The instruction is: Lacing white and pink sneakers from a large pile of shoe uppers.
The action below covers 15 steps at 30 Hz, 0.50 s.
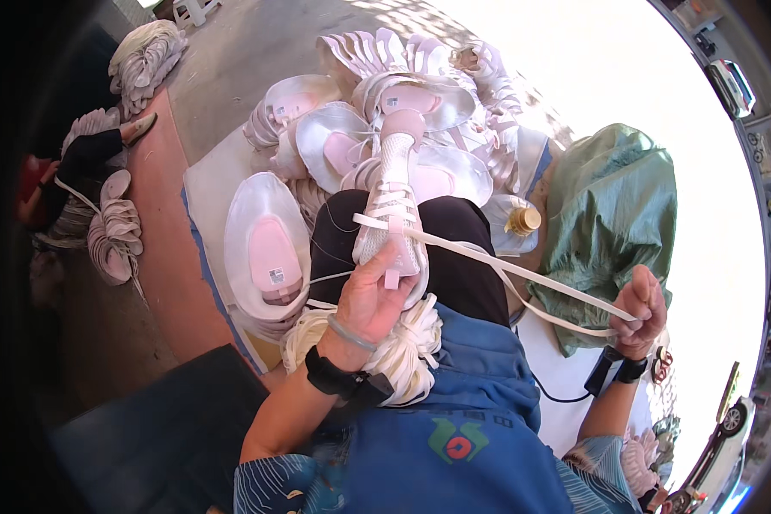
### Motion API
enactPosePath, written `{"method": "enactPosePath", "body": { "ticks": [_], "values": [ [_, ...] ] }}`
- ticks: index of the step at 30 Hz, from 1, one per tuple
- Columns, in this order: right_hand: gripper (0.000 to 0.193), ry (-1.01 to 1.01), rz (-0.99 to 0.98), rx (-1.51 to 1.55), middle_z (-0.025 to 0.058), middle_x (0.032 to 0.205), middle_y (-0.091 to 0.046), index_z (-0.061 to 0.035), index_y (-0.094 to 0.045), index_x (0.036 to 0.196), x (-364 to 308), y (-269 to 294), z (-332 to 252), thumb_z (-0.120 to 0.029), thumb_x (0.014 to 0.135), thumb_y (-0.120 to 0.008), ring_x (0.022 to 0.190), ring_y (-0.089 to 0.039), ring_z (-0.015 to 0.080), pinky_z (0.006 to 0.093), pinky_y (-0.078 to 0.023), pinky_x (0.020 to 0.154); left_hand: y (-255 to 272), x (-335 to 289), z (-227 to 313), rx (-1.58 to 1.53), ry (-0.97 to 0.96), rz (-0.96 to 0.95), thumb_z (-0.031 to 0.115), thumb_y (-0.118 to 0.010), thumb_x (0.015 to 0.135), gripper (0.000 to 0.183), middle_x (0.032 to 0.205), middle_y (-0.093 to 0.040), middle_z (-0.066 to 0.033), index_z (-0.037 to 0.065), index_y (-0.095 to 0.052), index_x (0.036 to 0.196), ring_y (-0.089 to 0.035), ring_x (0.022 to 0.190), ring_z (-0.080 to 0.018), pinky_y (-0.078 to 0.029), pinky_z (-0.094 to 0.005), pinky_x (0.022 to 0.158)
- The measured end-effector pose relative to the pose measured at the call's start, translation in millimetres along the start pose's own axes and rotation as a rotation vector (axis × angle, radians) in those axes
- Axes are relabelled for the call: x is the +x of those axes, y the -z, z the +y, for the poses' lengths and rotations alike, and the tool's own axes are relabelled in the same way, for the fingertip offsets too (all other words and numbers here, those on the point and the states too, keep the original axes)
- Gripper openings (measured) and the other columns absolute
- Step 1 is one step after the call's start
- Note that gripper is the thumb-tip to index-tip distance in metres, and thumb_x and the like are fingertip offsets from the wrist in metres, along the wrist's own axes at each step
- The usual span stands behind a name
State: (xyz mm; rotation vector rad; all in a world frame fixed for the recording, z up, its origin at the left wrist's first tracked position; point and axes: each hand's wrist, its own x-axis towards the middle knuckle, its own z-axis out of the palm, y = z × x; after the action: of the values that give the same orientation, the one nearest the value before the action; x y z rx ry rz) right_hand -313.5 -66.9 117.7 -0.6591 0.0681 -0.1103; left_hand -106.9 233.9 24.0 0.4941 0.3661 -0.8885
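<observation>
A pink and white mesh shoe upper [396,176] lies over my lap, its pink toe end pointing away from me. My left hand [373,300] grips its near end, beside a small pink pull tab [391,279]. A flat cream shoelace [531,276] crosses several rows of the upper. Its two strands run out to the right, one drawn straight and the other sagging. My right hand [642,310] is closed on the strands, held well out to the right. Below my left wrist, a bundle of cream shoelaces [415,343] rests on my blue apron [454,420].
Stacked pink and white uppers [295,137] lie beyond my knees; another stack [268,236] is at left. A green sack [612,214] and a yellow-capped bottle [521,223] stand right. Another person's leg [90,158] shows far left, among more stacks [116,227].
</observation>
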Motion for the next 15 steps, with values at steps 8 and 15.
{"method": "enactPosePath", "body": {
  "ticks": [8, 15],
  "values": [
    [0.014, -0.165, 0.469, -0.608, -0.0066, 0.057, -0.033, -0.0048, -0.049, 0.088, 2, 6, 5, -0.016, 0.096, -0.048, 0.041, -0.023, 0.0004, 0.0190, -0.018, 0.034, -1, 3, 4, 0.019, -0.012, -0.031, 0.017, -0.061, 0.090, 0.030, 0.109, -0.063, -0.0049, 0.010, -0.056, 0.119, -0.058, 0.103, -0.0183, -0.044, -0.0367, 0.091],
    [0.019, -0.250, 0.158, -1.058, -0.0084, 0.068, -0.045, -0.0039, -0.062, 0.097, 111, -73, 102, -0.021, 0.095, -0.054, 0.063, -0.038, 0.0014, 0.0191, -0.033, 0.055, 8, 3, 4, 0.056, -0.012, -0.039, 0.024, -0.060, 0.091, 0.031, 0.108, -0.063, -0.0037, 0.012, -0.056, 0.119, -0.058, 0.103, -0.0177, -0.044, -0.0367, 0.091]
  ]
}}
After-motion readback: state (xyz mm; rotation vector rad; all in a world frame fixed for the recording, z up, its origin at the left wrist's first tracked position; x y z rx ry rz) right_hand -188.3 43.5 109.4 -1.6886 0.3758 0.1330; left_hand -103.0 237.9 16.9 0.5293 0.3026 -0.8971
